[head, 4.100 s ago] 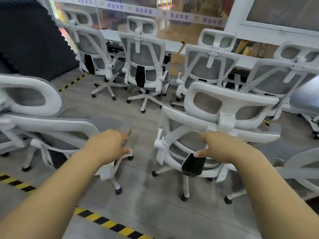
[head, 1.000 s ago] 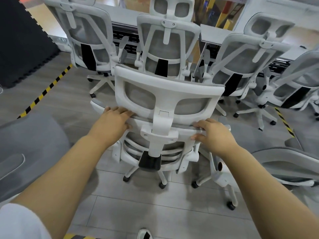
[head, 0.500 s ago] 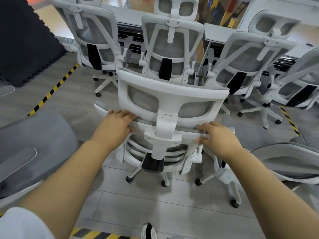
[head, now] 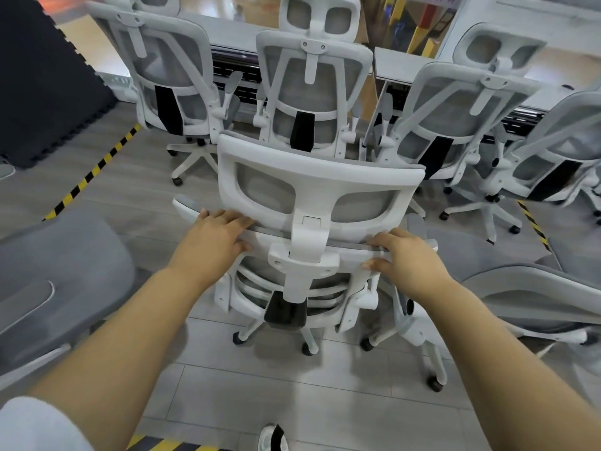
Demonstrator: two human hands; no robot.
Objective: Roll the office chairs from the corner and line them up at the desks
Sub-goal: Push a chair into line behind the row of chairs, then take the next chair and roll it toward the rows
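Observation:
A white mesh office chair (head: 312, 196) stands right in front of me with its back toward me. My left hand (head: 211, 240) grips the top rim of its backrest left of the headrest post. My right hand (head: 406, 255) grips the same rim on the right, thumb under the edge. Beyond it, several matching chairs stand in a row at the white desks (head: 390, 63): one at the left (head: 169, 70), one in the middle (head: 312, 92), one at the right (head: 455, 109).
A grey chair seat (head: 55, 275) sits close on my left and another chair (head: 533, 294) on my right. Yellow-black floor tape (head: 94, 170) runs at the left beside a black foam mat (head: 42, 79). My shoe (head: 273, 437) shows at the bottom.
Both hands have taken hold of the chair's backrest and rolled it toward the row at the desks; over the last second the row has come a little closer.

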